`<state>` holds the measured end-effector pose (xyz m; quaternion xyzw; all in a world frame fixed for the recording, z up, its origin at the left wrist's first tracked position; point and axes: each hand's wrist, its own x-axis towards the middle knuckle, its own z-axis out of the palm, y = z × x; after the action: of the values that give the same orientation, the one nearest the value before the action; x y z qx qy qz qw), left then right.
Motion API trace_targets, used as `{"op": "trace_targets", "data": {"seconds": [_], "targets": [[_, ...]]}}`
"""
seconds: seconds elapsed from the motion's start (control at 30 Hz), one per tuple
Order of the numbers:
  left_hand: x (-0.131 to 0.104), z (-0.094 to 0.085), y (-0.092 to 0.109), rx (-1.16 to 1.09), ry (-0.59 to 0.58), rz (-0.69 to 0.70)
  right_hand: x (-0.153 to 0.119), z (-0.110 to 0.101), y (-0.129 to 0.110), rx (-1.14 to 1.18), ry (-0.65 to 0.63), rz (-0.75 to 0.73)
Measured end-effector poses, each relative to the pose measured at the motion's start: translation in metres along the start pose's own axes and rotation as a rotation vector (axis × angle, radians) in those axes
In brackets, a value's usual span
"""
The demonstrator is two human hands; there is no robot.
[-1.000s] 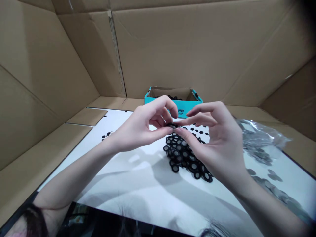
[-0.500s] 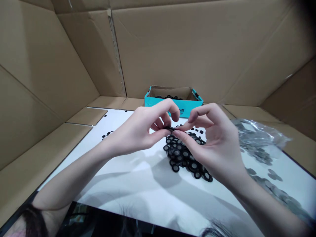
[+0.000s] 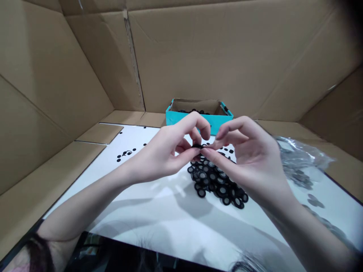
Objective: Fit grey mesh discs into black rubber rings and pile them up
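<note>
Between the fingertips of both hands is a small black ring point(image 3: 196, 146), mostly covered by the fingers. My left hand point(image 3: 177, 145) is closed in a pinch on its left side. From the right, my right hand point(image 3: 249, 151) pinches the ring's edge with thumb and forefinger, its other fingers curled loosely. Whether a disc sits in the ring cannot be made out. Just below the hands lies a heap of black rings with pale grey centres point(image 3: 212, 177) on the white tabletop point(image 3: 127, 204).
An open turquoise box point(image 3: 187, 119) with black rings inside stands at the back. To the right are a clear plastic bag point(image 3: 306, 153) and loose grey discs point(image 3: 316, 201). Small black dots point(image 3: 126, 153) lie scattered on the left. Cardboard walls point(image 3: 198, 56) surround the table.
Both hands have shifted slightly to the right, still pinching the ring together. More of the black dots on the left and of the heap's right edge now shows.
</note>
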<state>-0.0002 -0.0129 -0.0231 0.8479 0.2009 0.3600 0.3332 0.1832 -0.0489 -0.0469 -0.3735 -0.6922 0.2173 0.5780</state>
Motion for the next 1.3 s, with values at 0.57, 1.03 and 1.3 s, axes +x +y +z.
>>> {"op": "trace_targets", "data": {"seconds": [0.57, 1.03, 1.3], "targets": [[-0.001, -0.004, -0.002, 0.077, 0.114, 0.235, 0.005, -0.004, 0.005, 0.419, -0.050, 0.357], [-0.002, -0.007, -0.001, 0.219, 0.097, 0.357, 0.008, -0.005, 0.001, 0.593, -0.213, 0.605], [-0.001, -0.010, -0.002, 0.224, 0.034, 0.388, 0.006, -0.004, 0.002, 0.623, -0.291, 0.566]]}}
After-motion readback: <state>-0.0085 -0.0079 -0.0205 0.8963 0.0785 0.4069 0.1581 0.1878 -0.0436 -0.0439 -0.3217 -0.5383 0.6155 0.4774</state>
